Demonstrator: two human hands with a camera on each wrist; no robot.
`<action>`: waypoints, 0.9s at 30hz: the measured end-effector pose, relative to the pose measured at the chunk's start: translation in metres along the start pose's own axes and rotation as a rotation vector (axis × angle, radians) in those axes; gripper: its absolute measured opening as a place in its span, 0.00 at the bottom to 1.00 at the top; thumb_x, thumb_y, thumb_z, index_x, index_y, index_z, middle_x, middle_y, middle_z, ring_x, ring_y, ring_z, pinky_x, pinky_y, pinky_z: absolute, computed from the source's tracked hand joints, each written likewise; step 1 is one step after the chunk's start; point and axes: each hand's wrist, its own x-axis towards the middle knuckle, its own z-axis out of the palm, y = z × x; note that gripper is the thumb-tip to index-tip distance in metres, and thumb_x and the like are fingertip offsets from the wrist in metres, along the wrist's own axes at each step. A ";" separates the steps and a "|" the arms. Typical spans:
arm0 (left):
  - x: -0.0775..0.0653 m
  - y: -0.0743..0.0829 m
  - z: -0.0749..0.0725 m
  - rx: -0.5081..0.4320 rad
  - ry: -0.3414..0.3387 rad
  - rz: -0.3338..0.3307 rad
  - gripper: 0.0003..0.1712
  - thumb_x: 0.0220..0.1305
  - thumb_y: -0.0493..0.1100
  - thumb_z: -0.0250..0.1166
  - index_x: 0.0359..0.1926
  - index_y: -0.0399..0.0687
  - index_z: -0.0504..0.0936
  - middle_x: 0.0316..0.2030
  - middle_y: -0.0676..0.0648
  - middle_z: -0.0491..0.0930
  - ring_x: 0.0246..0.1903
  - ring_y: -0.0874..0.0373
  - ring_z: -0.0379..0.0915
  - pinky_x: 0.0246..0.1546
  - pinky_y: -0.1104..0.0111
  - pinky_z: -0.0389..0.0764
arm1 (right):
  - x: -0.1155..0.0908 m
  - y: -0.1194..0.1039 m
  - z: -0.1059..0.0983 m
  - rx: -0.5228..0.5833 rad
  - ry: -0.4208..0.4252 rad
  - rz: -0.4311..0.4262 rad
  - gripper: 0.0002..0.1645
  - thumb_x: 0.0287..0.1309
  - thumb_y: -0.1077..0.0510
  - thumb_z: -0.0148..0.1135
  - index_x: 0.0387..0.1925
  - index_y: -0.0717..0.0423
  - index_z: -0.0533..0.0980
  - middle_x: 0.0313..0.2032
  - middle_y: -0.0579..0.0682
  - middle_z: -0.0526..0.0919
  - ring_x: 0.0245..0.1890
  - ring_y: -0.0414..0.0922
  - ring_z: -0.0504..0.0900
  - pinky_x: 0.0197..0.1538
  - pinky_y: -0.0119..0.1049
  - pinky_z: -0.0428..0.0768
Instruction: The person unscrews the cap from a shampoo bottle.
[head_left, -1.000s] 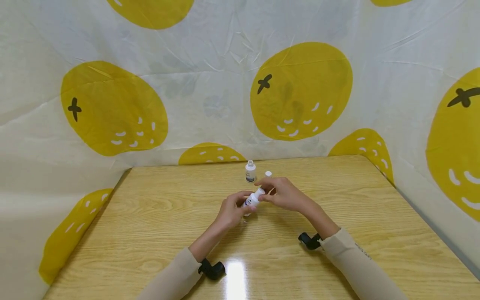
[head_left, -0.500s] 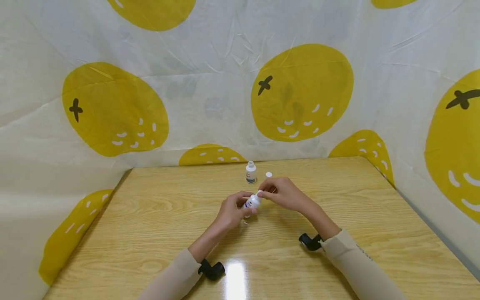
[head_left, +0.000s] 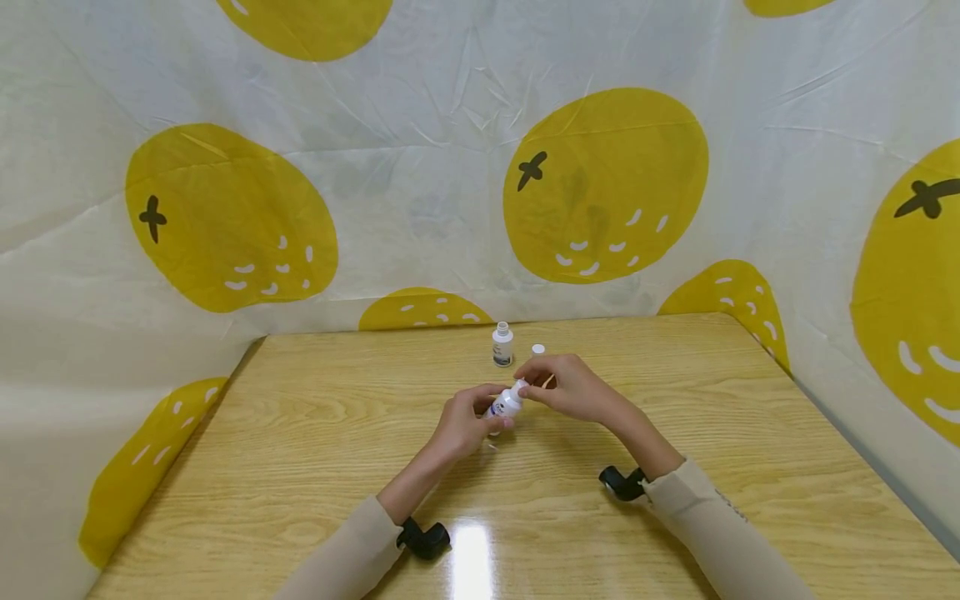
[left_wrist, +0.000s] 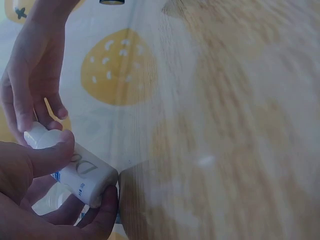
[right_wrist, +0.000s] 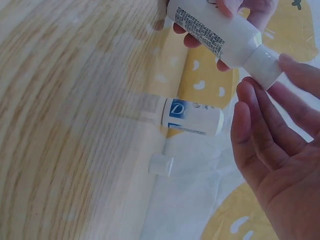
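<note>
A small white plastic bottle (right_wrist: 215, 30) is held tilted above the table, its capped end up and to the right in the head view. My left hand (head_left: 461, 423) grips its body, thumb on one side and fingers round the other. At the bottle's top, my right hand (head_left: 573, 390) pinches the white cap (right_wrist: 262, 67) between thumb and fingertips. The cap sits on the bottle's neck. Behind the hands a second white bottle (head_left: 502, 346) stands upright with its neck uncovered. Beside it, a loose white cap (right_wrist: 161, 165) rests on the table, partly hidden by my right hand in the head view.
The wooden table (head_left: 337, 400) ends at a fabric backdrop (head_left: 420, 208) printed with big yellow fruit. Black wrist cameras sit at both cuffs, the left one (head_left: 425, 540) and the right one (head_left: 621, 483). A bright glare lies on the table's front part.
My right fingertips closed over the cap, then shifted back a little, uncovering part of it. My left hand and the bottle stayed nearly still. The standing bottle has not moved.
</note>
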 end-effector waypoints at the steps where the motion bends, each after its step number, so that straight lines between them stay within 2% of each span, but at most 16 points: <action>1: 0.000 0.000 0.000 -0.002 -0.003 0.005 0.25 0.62 0.38 0.75 0.61 0.49 0.84 0.51 0.38 0.88 0.49 0.48 0.84 0.45 0.63 0.83 | 0.000 0.000 0.000 0.001 0.001 0.005 0.16 0.67 0.54 0.69 0.50 0.59 0.84 0.38 0.47 0.89 0.37 0.39 0.84 0.44 0.35 0.84; 7: 0.000 -0.001 0.000 -0.016 -0.011 0.016 0.23 0.62 0.37 0.74 0.59 0.48 0.85 0.51 0.37 0.88 0.49 0.48 0.85 0.42 0.65 0.84 | 0.001 0.000 0.001 -0.006 -0.003 0.051 0.11 0.66 0.50 0.69 0.43 0.52 0.84 0.34 0.43 0.87 0.35 0.38 0.83 0.43 0.34 0.82; 11: 0.000 -0.001 0.000 -0.021 -0.011 0.010 0.23 0.62 0.37 0.74 0.59 0.48 0.85 0.51 0.38 0.88 0.49 0.48 0.84 0.42 0.65 0.84 | 0.001 0.000 0.002 -0.008 -0.008 0.036 0.09 0.67 0.51 0.69 0.41 0.52 0.85 0.33 0.43 0.88 0.34 0.37 0.83 0.42 0.33 0.82; 27: 0.000 -0.001 0.000 -0.013 -0.015 0.017 0.24 0.63 0.37 0.74 0.60 0.47 0.84 0.52 0.37 0.87 0.51 0.46 0.84 0.44 0.63 0.84 | -0.001 0.001 0.000 -0.007 -0.032 0.011 0.12 0.67 0.54 0.69 0.48 0.55 0.85 0.38 0.46 0.89 0.38 0.39 0.84 0.43 0.34 0.84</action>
